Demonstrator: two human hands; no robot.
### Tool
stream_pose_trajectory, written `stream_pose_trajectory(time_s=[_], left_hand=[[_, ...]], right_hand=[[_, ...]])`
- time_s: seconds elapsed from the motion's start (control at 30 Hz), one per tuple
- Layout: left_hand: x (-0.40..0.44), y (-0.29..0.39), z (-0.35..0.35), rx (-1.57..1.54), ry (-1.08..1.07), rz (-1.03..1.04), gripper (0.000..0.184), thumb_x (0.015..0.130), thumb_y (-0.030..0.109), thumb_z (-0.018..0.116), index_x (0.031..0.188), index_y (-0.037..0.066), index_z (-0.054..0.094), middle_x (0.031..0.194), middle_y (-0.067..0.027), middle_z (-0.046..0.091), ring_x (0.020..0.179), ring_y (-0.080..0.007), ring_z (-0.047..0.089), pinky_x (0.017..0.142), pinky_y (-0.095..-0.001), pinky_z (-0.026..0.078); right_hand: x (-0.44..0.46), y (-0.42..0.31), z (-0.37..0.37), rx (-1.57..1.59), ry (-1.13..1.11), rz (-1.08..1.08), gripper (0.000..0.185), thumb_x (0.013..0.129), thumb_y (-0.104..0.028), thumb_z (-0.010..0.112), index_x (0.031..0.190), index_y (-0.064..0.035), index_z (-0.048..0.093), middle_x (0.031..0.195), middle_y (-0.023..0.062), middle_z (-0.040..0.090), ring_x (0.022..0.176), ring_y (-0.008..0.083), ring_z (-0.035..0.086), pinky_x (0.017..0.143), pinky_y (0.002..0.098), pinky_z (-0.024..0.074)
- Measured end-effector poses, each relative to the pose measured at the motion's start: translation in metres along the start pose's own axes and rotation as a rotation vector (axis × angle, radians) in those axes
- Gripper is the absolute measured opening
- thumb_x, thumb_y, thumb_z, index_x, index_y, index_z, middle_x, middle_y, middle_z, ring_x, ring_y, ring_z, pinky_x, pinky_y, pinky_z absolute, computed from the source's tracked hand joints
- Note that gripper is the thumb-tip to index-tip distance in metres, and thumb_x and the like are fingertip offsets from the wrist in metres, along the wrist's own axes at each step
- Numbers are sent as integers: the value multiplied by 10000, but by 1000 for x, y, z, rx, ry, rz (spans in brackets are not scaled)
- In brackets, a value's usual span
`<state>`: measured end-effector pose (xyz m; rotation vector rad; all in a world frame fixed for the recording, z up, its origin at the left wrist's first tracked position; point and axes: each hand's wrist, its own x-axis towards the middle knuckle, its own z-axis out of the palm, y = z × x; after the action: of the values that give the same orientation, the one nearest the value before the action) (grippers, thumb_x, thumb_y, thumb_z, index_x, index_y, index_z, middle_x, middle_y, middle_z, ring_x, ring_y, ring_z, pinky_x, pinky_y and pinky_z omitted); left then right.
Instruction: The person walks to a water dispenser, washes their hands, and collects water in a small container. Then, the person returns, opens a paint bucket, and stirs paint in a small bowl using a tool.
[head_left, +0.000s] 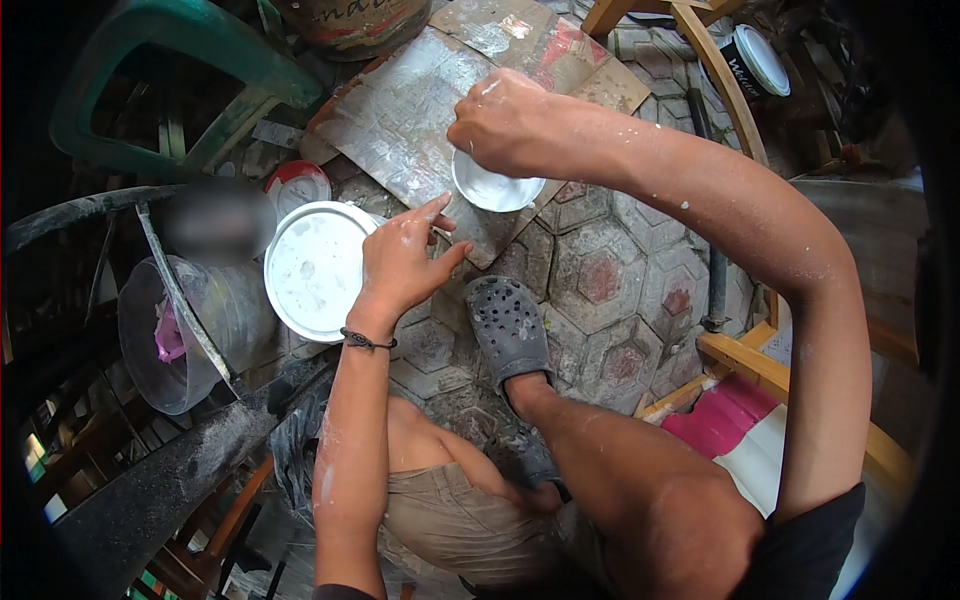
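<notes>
My right hand (503, 122) is closed above a small white container (492, 188) with whitish contents. Its fingers point down toward the rim, and whatever they grip is hidden behind the hand. Close to that container, on the near left, my left hand (408, 255) holds nothing, its thumb and fingers spread apart. A round white lid or covered tub (315, 272), smudged on top, sits just left of my left hand, partly behind it. Flattened cardboard (400, 110) with whitish and red stains lies under and behind the small container. White specks dot both arms.
A green plastic stool (215, 35) stands at the upper left. Left of me are a clear bucket (195, 375) and a red-rimmed lid (298, 185). A labelled tub (760, 62) and wooden frame pieces (720, 80) are at right. Hexagonal pavers (600, 275) surround my clog (508, 325).
</notes>
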<state>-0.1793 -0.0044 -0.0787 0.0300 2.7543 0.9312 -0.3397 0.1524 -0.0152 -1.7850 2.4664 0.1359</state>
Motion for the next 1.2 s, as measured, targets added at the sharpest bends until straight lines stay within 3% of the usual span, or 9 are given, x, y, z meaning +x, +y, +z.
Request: stream_pose_trajectory(time_s=[0.1, 0.3, 0.7, 0.8, 0.9, 1.2], left_hand=[[0, -1, 1, 5, -1, -5, 629, 785, 330, 798, 1346, 110, 619, 1010, 4, 756, 798, -178, 691, 721, -330, 550], [0, 1, 0, 4, -2, -1, 630, 784, 333, 799, 1345, 110, 619, 1004, 3, 756, 791, -179, 689, 723, -334, 550], [1, 0, 1, 6, -11, -14, 639, 783, 334, 797, 1352, 109, 614, 1016, 0, 755, 799, -180, 686, 727, -334, 550], [1, 2, -1, 19, -25, -22, 649, 782, 339, 796, 1361, 114, 607, 1018, 2, 755, 800, -181, 685, 729, -336, 551], [1, 2, 0, 12, -21, -28, 664, 782, 346, 796, 1375, 124, 596, 1018, 4, 756, 802, -184, 685, 730, -339, 551], [2, 2, 1, 18, -21, -33, 667, 784, 358, 795, 1381, 143, 592, 1012, 11, 756, 798, -179, 683, 727, -332, 549]], right_hand=[[8, 2, -10, -65, 85, -23, 146, 842, -126, 617, 859, -53, 742, 846, 150, 727, 887, 312, 725, 775, 422, 572], [3, 3, -5, -24, -67, 19, 146, 852, -127, 612, 870, -54, 737, 817, 143, 716, 886, 318, 722, 778, 424, 570], [10, 2, -9, 10, 4, -2, 144, 813, -93, 650, 911, -34, 738, 875, 149, 724, 916, 306, 722, 787, 400, 576], [8, -2, -16, -5, -160, 40, 147, 806, -82, 663, 925, -35, 735, 889, 153, 725, 923, 307, 723, 798, 399, 577], [7, 5, -11, -37, -61, 12, 145, 801, -80, 660, 916, -34, 735, 888, 154, 726, 927, 304, 726, 785, 401, 582], [6, 5, -22, -47, -130, 40, 147, 800, -84, 662, 916, -36, 737, 893, 158, 728, 907, 311, 730, 775, 412, 585]])
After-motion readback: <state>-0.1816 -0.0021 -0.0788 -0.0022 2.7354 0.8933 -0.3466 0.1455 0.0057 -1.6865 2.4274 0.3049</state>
